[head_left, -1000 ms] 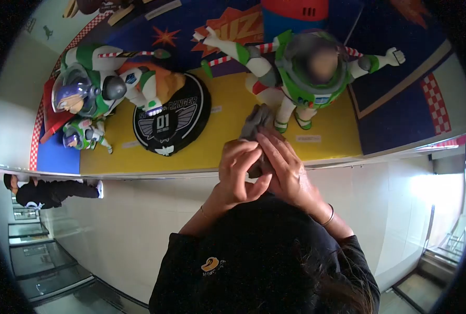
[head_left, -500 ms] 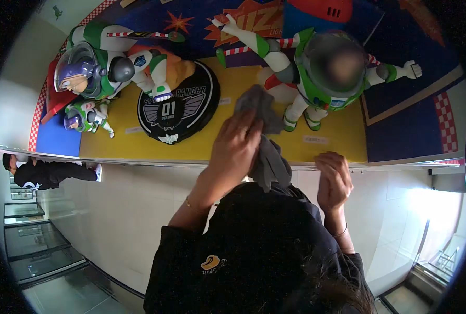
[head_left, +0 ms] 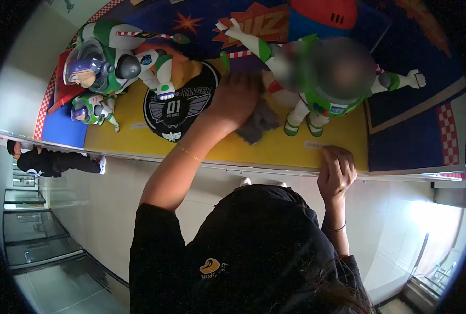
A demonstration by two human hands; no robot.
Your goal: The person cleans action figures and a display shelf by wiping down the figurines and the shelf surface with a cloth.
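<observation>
My left hand reaches over the yellow display base, palm down on a grey cloth bunched under and beside it. Its fingertips reach the back of the base, blurred and in shadow. To its left lies a round black plaque marked 01; to its right stands a large white and green space ranger figure. My right hand is at the front edge of the display shelf, its bent fingers curled over that edge near a small white label.
At the left are another large space ranger figure and a small one. A blue and red object stands at the back. Below the shelf is a tiled floor; a person in dark clothes is at far left.
My left hand has moved farther back and slightly left across the base, taking the cloth from the front edge. My right hand has lowered onto the shelf's edge.
</observation>
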